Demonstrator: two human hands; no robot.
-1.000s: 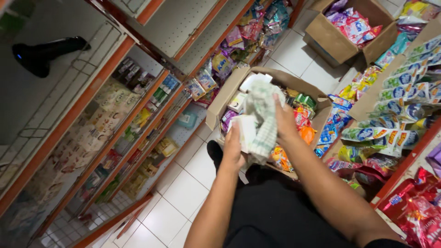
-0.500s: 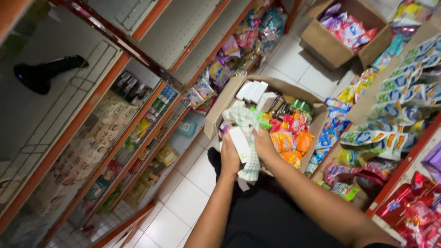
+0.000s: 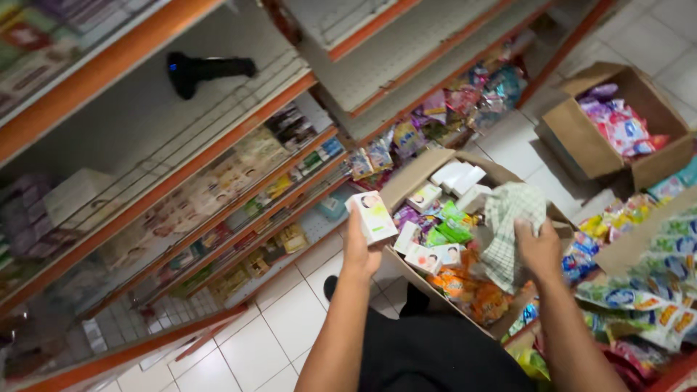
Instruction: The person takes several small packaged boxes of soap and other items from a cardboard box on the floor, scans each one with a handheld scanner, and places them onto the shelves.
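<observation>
**Left hand lifts a box clear while the right keeps the cloth**

Half a second ago both your hands were together on the checked cloth over the carton; now they have parted. Your left hand has come up and away to the left, and its grip is closed around a small white box with a green and yellow print, fingers behind it and thumb on the near edge. The box is tilted, raised above the floor tiles just left of the carton's near corner. Your right hand stays over the carton, its grip bunched into the green-and-white checked cloth, which hangs crumpled from your fingers down onto the goods below.

Beneath both hands sits the open cardboard carton, its flaps spread. Inside lie more small white boxes at the far end, two like the one you hold nearer your left wrist, green packets in the middle and orange packets at the near end.

To your left runs the orange-framed shelving with wire racks of small packets; a black handheld device lies on an upper shelf. Well apart, up the aisle, a second cardboard carton holds pink and purple packets. To your right, green-and-white sachets hang in rows. The floor is white tile.
</observation>
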